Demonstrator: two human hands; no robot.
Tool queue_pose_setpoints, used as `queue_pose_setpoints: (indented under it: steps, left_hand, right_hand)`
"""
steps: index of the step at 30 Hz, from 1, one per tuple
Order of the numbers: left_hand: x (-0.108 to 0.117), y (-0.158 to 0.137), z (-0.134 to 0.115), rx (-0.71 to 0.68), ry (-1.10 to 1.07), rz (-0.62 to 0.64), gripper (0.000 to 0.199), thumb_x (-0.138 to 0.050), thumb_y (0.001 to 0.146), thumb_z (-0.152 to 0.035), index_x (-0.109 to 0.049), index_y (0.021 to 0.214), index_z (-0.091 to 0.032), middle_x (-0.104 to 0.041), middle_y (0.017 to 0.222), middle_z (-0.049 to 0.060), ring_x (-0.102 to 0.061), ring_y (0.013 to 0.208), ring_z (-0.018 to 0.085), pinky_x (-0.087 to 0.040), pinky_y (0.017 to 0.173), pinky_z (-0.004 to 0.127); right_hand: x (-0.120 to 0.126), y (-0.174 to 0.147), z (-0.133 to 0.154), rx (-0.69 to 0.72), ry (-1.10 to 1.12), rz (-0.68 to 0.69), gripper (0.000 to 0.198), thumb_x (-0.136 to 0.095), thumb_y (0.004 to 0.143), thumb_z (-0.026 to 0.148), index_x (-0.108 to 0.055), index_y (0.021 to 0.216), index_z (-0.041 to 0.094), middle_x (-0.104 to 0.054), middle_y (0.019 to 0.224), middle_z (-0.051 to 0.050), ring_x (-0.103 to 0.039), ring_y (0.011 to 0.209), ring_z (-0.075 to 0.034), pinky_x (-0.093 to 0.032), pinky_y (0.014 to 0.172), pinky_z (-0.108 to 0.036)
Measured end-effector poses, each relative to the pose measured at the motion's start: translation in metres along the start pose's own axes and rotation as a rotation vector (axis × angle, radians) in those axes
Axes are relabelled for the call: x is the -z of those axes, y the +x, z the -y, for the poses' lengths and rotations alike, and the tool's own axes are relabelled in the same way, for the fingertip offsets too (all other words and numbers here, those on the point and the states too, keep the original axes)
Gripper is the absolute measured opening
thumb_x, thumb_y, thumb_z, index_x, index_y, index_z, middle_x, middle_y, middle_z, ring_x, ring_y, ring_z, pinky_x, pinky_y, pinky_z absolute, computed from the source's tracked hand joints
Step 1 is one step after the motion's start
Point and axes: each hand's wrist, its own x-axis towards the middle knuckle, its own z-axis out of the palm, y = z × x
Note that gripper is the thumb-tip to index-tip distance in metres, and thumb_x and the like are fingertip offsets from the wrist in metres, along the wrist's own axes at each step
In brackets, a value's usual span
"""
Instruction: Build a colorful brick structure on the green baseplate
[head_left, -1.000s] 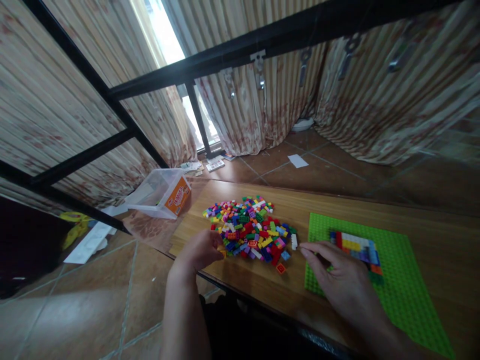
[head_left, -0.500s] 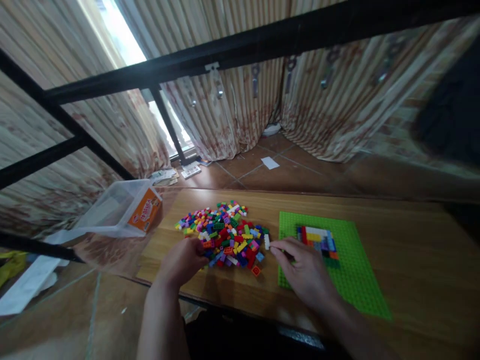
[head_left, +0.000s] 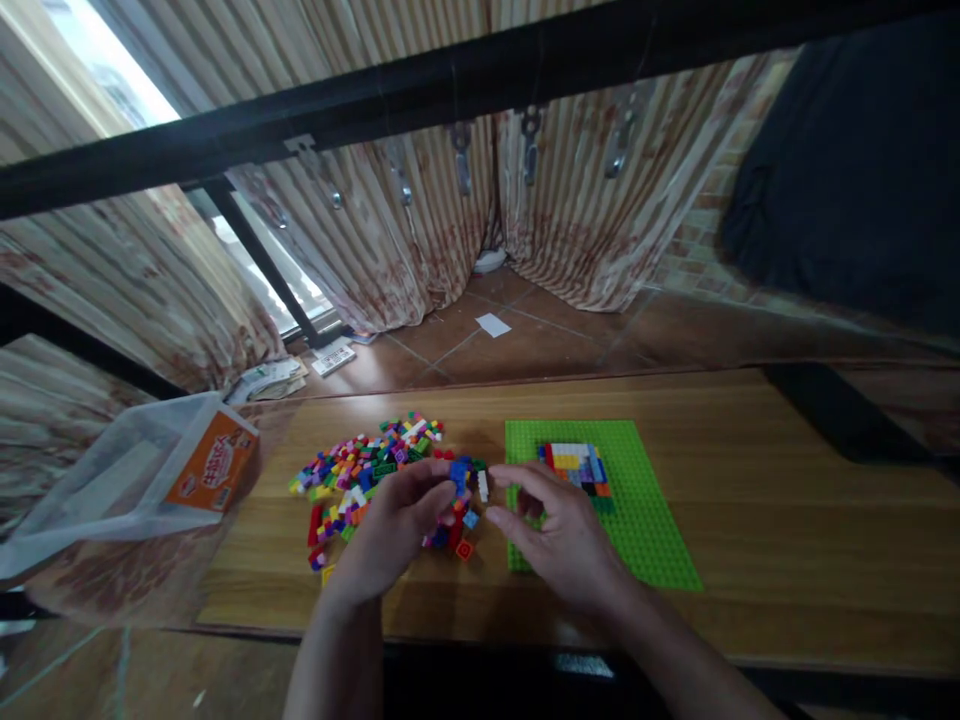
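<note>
My left hand (head_left: 401, 525) is closed over the front of the pile of toy building bricks (head_left: 352, 465), with a blue brick (head_left: 458, 476) pinched between thumb and fingertips. A white brick (head_left: 482, 487) lies at the pile's right edge, between my two hands. My right hand (head_left: 551, 525) is open just right of it, thumb and fingers apart with nothing between them. Under that hand is the left part of a green studded baseplate (head_left: 652, 510). A block of joined, many-coloured bricks (head_left: 581, 465) sits on the plate, partly covered by my right hand.
A clear plastic bin (head_left: 127, 470) with an orange label stands left of the wooden table (head_left: 712, 420). A black flat object (head_left: 840, 410) lies at the table's far right. Beyond are a black metal rail (head_left: 420, 90), curtains and papers on the tiled floor.
The view has swung right. My left hand has come rightward out of the pile with a blue brick. My right hand's fingers have spread, and the white brick stays beside the pile.
</note>
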Motion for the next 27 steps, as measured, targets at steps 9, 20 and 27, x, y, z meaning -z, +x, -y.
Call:
queue_pose_setpoints:
  steps: [9, 20, 27]
  left_hand:
    - [-0.048, 0.018, -0.002, -0.047, -0.133, 0.168, 0.024, -0.069, 0.076, -0.035, -0.067, 0.086, -0.013, -0.058, 0.065, -0.002, -0.048, 0.053, 0.005, -0.038, 0.050, 0.016]
    - [-0.082, 0.030, 0.012, -0.014, -0.030, 0.090, 0.046, -0.066, 0.076, -0.044, -0.062, 0.108, -0.012, -0.064, 0.084, 0.003, -0.054, 0.068, 0.013, -0.045, 0.061, 0.024]
    - [-0.091, 0.038, 0.022, 0.005, -0.001, 0.128, 0.056, -0.064, 0.078, -0.043, -0.056, 0.122, -0.011, -0.064, 0.084, 0.003, -0.052, 0.067, 0.012, -0.041, 0.060, 0.024]
  right_hand:
    - [0.025, -0.001, -0.008, 0.001, -0.061, 0.008, 0.035, -0.067, 0.083, 0.029, -0.060, 0.117, 0.027, -0.066, 0.109, -0.004, -0.061, 0.093, -0.017, -0.051, 0.082, -0.036]
    - [0.107, 0.000, -0.071, -0.093, -0.282, -0.218, 0.029, -0.067, 0.081, 0.039, -0.069, 0.108, 0.028, -0.059, 0.117, -0.007, -0.056, 0.112, -0.024, -0.044, 0.099, -0.045]
    - [0.096, 0.001, -0.084, -0.138, -0.281, -0.022, 0.031, -0.069, 0.080, 0.039, -0.070, 0.110, 0.031, -0.052, 0.131, -0.007, -0.049, 0.123, -0.026, -0.039, 0.105, -0.049]
